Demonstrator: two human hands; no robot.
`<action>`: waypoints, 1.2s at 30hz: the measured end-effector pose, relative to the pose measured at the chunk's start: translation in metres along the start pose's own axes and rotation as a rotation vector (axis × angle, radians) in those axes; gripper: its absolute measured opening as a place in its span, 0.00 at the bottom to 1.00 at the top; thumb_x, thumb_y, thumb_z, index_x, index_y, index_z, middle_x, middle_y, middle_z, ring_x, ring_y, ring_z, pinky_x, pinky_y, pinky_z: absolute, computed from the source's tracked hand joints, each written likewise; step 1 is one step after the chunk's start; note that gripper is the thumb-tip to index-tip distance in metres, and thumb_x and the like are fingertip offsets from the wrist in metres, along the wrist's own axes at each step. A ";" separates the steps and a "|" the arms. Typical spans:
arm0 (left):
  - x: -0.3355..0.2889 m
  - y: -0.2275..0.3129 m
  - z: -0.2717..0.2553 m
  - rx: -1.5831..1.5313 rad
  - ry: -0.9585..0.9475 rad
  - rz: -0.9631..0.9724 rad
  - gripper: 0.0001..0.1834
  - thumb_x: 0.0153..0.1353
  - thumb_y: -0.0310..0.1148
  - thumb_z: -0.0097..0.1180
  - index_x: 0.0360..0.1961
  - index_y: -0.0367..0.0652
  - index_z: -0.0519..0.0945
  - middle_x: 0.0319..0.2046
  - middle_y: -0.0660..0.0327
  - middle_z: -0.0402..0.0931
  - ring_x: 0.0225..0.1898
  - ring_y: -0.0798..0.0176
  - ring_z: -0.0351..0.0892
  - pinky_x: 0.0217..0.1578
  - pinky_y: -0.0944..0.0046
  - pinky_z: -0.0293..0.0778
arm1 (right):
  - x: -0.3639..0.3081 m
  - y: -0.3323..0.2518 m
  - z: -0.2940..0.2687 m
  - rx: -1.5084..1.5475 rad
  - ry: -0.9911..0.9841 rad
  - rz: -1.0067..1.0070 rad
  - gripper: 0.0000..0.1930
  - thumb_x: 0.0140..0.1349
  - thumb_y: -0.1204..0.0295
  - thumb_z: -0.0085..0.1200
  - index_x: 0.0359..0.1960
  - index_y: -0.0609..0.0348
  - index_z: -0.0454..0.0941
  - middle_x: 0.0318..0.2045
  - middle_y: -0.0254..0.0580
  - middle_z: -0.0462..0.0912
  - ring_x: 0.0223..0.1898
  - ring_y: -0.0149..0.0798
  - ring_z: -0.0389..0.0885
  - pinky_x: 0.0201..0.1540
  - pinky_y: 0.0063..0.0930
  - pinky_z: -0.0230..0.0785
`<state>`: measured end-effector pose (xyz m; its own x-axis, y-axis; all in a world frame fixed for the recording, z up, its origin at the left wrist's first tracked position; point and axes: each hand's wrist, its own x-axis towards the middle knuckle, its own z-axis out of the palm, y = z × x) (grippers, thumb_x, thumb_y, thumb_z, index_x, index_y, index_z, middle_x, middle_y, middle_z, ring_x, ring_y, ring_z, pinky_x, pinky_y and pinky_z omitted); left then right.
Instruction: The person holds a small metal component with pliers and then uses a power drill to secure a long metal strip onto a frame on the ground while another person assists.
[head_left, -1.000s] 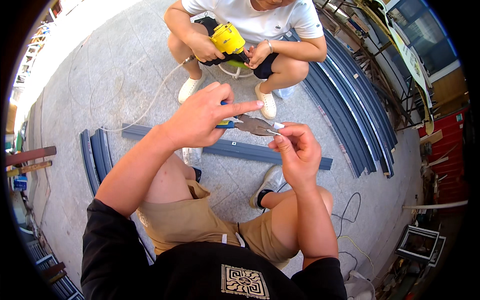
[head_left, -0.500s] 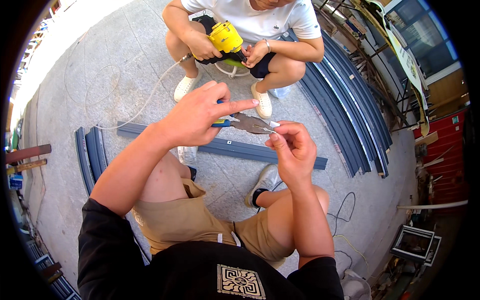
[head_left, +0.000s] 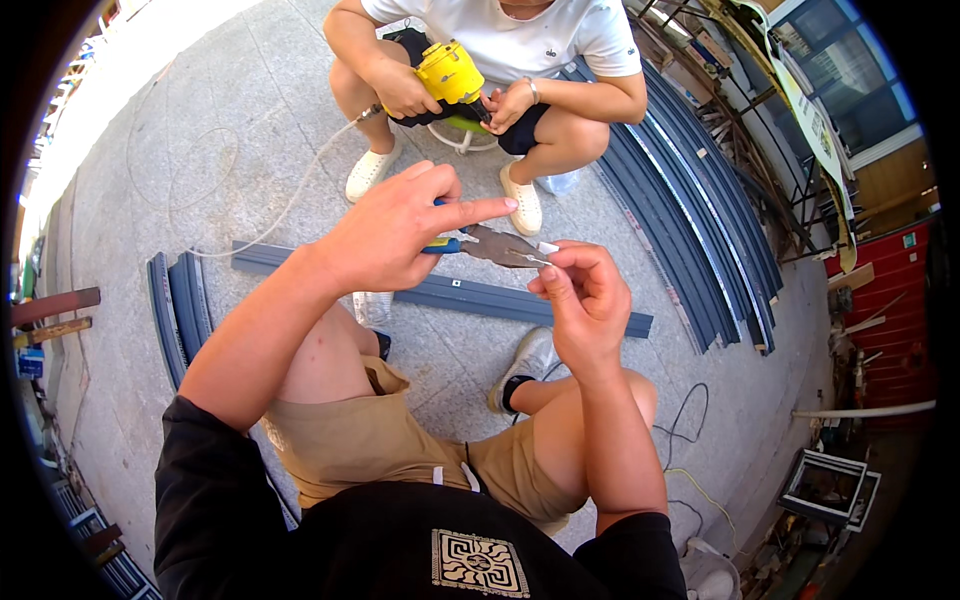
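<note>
My left hand [head_left: 395, 230] is wrapped round the blue-and-yellow handles of a pair of pliers [head_left: 498, 247], its index finger stretched out above the jaws. The jaws point right and meet a thin, shiny metal piece [head_left: 537, 260]. Thumb and fingers of my right hand [head_left: 588, 300] pinch together at the jaw tips. A small white piece [head_left: 547, 248] pokes out at the right fingertips. What exactly the fingers grip is too small to name.
Opposite me a seated person in a white shirt holds a yellow power tool [head_left: 450, 72] with a pale hose [head_left: 300, 185]. A dark grey profile [head_left: 470, 297] lies across the ground beyond my knees. Long profiles [head_left: 690, 200] are stacked at the right; a thin cable [head_left: 690, 435] trails near my right knee.
</note>
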<state>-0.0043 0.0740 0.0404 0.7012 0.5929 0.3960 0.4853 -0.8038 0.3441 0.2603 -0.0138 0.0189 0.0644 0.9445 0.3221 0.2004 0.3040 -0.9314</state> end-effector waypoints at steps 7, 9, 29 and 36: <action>0.000 0.000 0.004 -0.012 0.008 -0.003 0.54 0.43 0.18 0.66 0.77 0.67 0.76 0.41 0.56 0.71 0.45 0.47 0.73 0.47 0.51 0.74 | 0.000 0.006 0.002 -0.006 0.023 -0.024 0.04 0.75 0.79 0.62 0.46 0.64 0.80 0.47 0.43 0.86 0.34 0.31 0.89 0.37 0.25 0.81; 0.000 0.000 0.004 -0.014 -0.004 -0.016 0.54 0.44 0.17 0.66 0.77 0.67 0.76 0.41 0.56 0.71 0.45 0.47 0.73 0.48 0.51 0.74 | 0.001 0.008 0.003 -0.008 0.022 -0.029 0.05 0.75 0.79 0.62 0.47 0.64 0.79 0.47 0.43 0.85 0.34 0.30 0.88 0.37 0.25 0.80; 0.001 -0.001 0.005 -0.037 -0.049 -0.046 0.52 0.47 0.18 0.65 0.76 0.69 0.76 0.42 0.57 0.71 0.46 0.47 0.73 0.48 0.51 0.74 | 0.001 0.008 0.003 0.013 -0.002 -0.012 0.05 0.77 0.77 0.60 0.49 0.64 0.80 0.48 0.41 0.83 0.32 0.28 0.85 0.35 0.23 0.78; 0.002 -0.003 0.004 -0.057 -0.040 -0.037 0.52 0.47 0.19 0.66 0.76 0.69 0.76 0.42 0.57 0.71 0.46 0.47 0.73 0.48 0.51 0.74 | 0.003 0.006 0.004 0.005 0.009 -0.015 0.04 0.76 0.78 0.60 0.48 0.64 0.80 0.48 0.42 0.83 0.32 0.29 0.85 0.35 0.23 0.78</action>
<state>-0.0022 0.0770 0.0371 0.7040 0.6190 0.3482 0.4818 -0.7764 0.4063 0.2575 -0.0086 0.0136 0.0701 0.9388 0.3372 0.1962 0.3185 -0.9274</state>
